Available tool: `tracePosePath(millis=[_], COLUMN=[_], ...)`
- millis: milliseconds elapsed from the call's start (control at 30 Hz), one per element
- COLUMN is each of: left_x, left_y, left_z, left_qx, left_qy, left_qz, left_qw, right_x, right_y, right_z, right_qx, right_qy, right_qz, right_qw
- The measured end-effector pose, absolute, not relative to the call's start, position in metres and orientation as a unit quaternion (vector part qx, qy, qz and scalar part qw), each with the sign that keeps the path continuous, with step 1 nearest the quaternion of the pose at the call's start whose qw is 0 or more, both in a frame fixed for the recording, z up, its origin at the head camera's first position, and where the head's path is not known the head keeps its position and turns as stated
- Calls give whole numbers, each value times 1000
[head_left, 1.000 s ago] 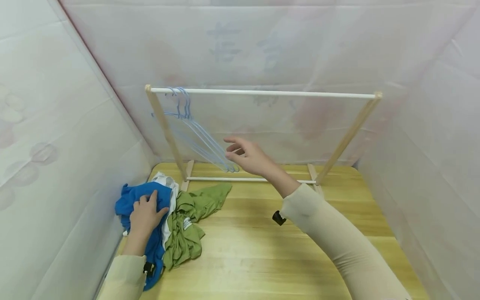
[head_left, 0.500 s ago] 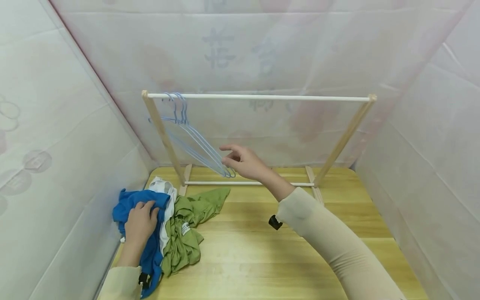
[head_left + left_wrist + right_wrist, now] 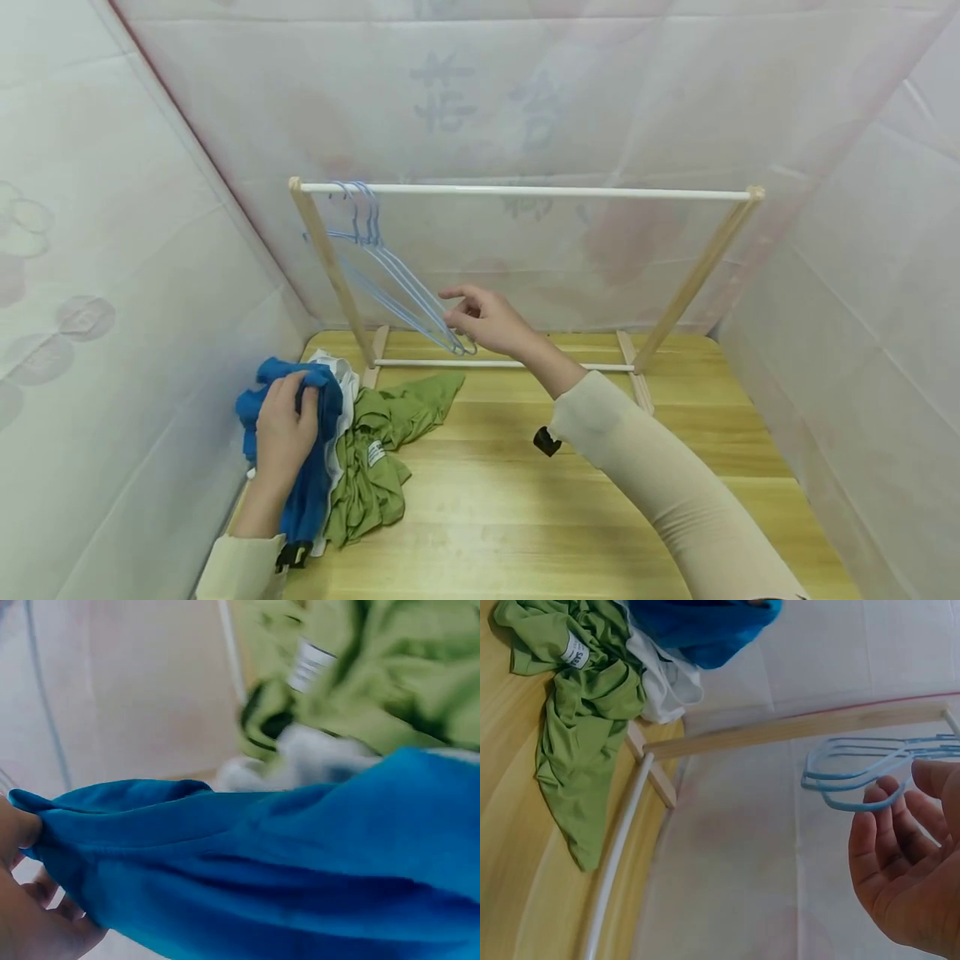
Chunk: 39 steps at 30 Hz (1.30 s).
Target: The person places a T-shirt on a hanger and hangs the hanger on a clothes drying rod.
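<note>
My left hand (image 3: 285, 427) pinches the upper edge of a crumpled blue garment (image 3: 262, 847) between thumb and fingers. Part of the cloth is lifted, while the rest (image 3: 303, 500) trails down along the forearm. Light-blue hangers (image 3: 855, 807), several together, hang by their hooks at the left end of the rack's top bar. Beside their lower corners is my right hand (image 3: 491, 321), its fingers loosely bent and thumb apart. In the right wrist view the fingertips (image 3: 877, 795) are right at the wire of the nearest hanger, which overlaps them.
A green garment (image 3: 375, 483) with a white label and a white garment (image 3: 348, 383) lie against the blue one. The rack has wooden side posts (image 3: 693, 279), a white top bar (image 3: 562, 192) and a low white rod (image 3: 450, 363). Pale cloth walls surround the wooden table (image 3: 510, 517).
My left hand has gone from resting spread on the blue garment to gripping and lifting its edge. The right hand stays by the hangers, which have shifted slightly.
</note>
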State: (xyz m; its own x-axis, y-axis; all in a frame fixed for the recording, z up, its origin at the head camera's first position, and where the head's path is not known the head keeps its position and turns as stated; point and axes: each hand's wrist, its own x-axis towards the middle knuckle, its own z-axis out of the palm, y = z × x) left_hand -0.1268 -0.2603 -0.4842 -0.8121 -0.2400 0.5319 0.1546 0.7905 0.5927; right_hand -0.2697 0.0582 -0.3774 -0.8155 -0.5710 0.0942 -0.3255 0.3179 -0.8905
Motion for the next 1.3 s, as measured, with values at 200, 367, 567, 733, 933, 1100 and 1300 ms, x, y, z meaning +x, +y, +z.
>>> tracePosePath(millis=[200, 367, 567, 733, 933, 1100, 1300], left_x=[-127, -128, -129, -129, -127, -126, -123], left_y=[-235, -213, -189, -174, -162, -152, -142], left_z=[-464, -450, -433, -419, -405, -399, -388], left_qx=[-49, -105, -145, -171, -183, -198, -217], left_qy=[-866, -847, -829, -813, -806, -799, -785], left_qz=[-361, -382, -422, -442, -455, -461, -476], left_qw=[342, 355, 336, 338, 332, 331, 331], right_x=[-272, -274, -272, -270, -268, -264, -262], right_y=[58, 58, 57, 55, 55, 57, 59], right_z=[-380, -380, -376, -374, -371, -368, -366], right_qx=[-273, -269, -248, -226, -215, -200, -187], right_qy=[796, 792, 771, 740, 721, 713, 699], right_qz=[-526, -533, -569, -613, -642, -658, -679], right_qw=[123, 124, 144, 160, 144, 136, 124])
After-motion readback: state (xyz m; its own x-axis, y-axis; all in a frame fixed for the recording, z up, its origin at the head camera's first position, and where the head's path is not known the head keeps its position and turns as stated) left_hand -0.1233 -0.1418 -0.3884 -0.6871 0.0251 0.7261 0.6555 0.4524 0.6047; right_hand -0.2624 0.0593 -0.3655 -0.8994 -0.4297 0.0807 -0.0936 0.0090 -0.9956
